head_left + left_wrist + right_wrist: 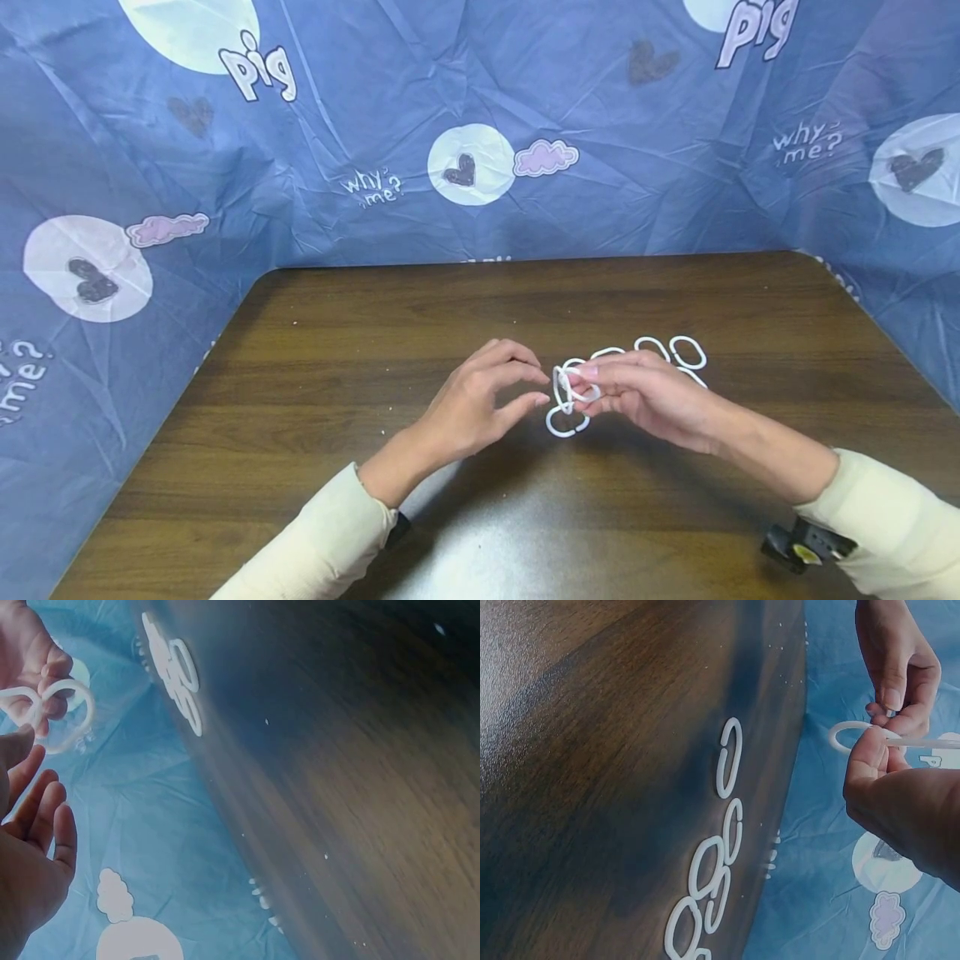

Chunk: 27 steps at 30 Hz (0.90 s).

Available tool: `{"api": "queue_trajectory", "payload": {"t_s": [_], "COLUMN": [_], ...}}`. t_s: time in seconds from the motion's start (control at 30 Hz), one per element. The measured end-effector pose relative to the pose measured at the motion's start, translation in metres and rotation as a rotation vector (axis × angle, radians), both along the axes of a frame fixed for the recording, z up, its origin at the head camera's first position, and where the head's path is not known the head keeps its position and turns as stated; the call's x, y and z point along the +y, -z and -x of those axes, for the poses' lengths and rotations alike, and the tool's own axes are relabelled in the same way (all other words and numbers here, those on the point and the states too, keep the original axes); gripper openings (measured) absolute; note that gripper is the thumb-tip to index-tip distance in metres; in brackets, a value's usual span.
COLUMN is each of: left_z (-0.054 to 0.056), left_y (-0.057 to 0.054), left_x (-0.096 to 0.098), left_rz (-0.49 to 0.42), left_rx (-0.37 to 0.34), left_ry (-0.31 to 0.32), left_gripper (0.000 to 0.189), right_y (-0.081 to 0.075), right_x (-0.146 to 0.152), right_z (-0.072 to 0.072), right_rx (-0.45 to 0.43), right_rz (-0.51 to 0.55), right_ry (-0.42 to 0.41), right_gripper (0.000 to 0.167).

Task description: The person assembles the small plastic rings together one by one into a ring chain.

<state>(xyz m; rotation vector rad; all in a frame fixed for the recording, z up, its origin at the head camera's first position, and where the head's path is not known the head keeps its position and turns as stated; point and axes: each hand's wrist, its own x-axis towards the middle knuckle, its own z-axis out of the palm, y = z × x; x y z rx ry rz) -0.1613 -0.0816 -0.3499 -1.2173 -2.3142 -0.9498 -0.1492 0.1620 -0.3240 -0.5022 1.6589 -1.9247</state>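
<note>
Near: our cream sleeves (307, 533) | our right hand (656, 396): thumb and fingers pinch white links (565, 392) above the wooden table (337, 333) | our left hand (480, 396): fingers curved, thumb parted from index, just left of those links; touching, we cannot tell | other rings (702, 351) lie farther right

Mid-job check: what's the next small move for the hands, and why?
I'd probably pinch one of the held white oval links with the left hand: the right hand grips them, while the left is open close beside them.
</note>
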Motion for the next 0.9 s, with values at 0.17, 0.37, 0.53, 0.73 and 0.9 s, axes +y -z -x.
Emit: {"api": "queue_trajectory", "payload": {"t_s": [0.17,0.37,0.53,0.73,0.9], "left_z": [-0.0017,-0.0028,-0.0012,-0.0007,-0.0016], "left_y": [-0.0003,0.0000,0.0015,0.0010,-0.0015], "left_x": [0.0025,0.0050,0.0056,0.0047,0.0041], "left_rz": [-0.040,-0.119,-0.196,-0.265,-0.323], "left_rx": [-0.027,-0.077,-0.164,-0.278,-0.339], "left_ry": [-0.005,0.001,-0.001,-0.036,-0.068], "left_gripper": [0.014,0.010,0.009,0.008,0.008], "right_y": [0.0012,0.0032,0.0039,0.0039,0.0040], "right_x": [-0.0018,-0.0042,-0.0057,-0.0046,-0.0034], "right_z": [-0.0005,-0.0011,-0.0021,-0.0030,-0.0027], "right_rx": [-0.027,-0.060,-0.096,-0.110,-0.060], "right_rz": [0.054,0.136,0.178,0.199,0.136], "right_ry": [-0.047,-0.070,-0.073,-0.067,0.022], "right_gripper": [0.025,0.025,0.025,0.024,0.021]}}
